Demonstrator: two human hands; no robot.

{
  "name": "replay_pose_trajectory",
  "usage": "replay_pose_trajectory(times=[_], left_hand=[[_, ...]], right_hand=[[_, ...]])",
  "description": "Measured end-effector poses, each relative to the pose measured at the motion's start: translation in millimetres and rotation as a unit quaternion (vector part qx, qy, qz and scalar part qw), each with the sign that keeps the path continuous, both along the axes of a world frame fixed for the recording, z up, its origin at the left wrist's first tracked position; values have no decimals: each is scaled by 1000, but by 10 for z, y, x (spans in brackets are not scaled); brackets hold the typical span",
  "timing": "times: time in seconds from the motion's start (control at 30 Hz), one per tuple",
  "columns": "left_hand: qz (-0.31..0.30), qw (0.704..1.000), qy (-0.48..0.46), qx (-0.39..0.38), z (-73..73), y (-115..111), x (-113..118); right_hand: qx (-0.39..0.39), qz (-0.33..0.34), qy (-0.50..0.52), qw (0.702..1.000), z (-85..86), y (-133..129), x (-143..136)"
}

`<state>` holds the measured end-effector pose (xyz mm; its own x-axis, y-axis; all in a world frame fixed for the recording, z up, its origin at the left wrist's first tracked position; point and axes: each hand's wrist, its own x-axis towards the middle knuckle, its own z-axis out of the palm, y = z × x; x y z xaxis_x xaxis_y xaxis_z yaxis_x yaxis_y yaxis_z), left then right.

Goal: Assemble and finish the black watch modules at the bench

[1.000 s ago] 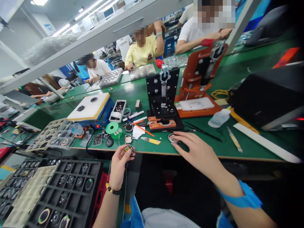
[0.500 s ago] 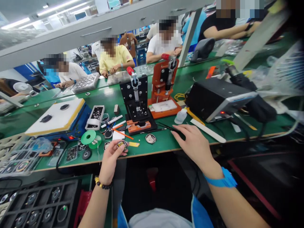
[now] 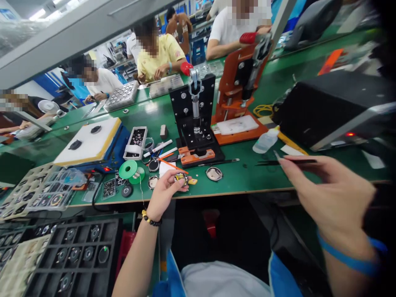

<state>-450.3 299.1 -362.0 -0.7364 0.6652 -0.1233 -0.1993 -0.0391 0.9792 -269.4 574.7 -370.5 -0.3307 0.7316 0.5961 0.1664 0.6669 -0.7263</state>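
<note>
Near the table's front edge, my left hand (image 3: 168, 187) pinches a small round electronic part (image 3: 181, 178) with gold-coloured innards between thumb and fingers. Out to the right, my right hand (image 3: 328, 189) is closed on a pair of black tweezers (image 3: 266, 163), their thin tips pointing left. A round metal housing (image 3: 214, 173) lies on the table between the hands. Beside my left hand are a yellow strip (image 3: 193, 181) and another round part (image 3: 152, 182). A dark, slim tool (image 3: 225, 161) rests in front of the black press (image 3: 194, 119).
Behind stands an orange press (image 3: 238, 82). A small bottle (image 3: 265, 141) and a black powered box (image 3: 334, 111) are on the right. Leftward are a green solder spool (image 3: 128, 169), a foam-topped blue box (image 3: 89, 140) and a partitioned tray (image 3: 77, 255). Several co-workers sit across the table (image 3: 148, 115).
My right hand has risen and moved right with the tweezers, off the table. My left hand still holds the round part. The view has shifted closer and to the left.
</note>
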Motion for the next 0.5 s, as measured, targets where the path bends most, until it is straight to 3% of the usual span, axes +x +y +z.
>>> replay_pose_trajectory(times=[0.13,0.3,0.5], left_hand=[[-4,1000,-3,-13,24,22,-1],[-18,999,-25,-15,19,1,-28],[-14,999,-52,-6,41,-16,-66]], right_hand=[[25,-7,-81,996,37,-75,87],[19,12,-225,974,-116,-11,64],[-12,2,-221,975,-150,-24,67]])
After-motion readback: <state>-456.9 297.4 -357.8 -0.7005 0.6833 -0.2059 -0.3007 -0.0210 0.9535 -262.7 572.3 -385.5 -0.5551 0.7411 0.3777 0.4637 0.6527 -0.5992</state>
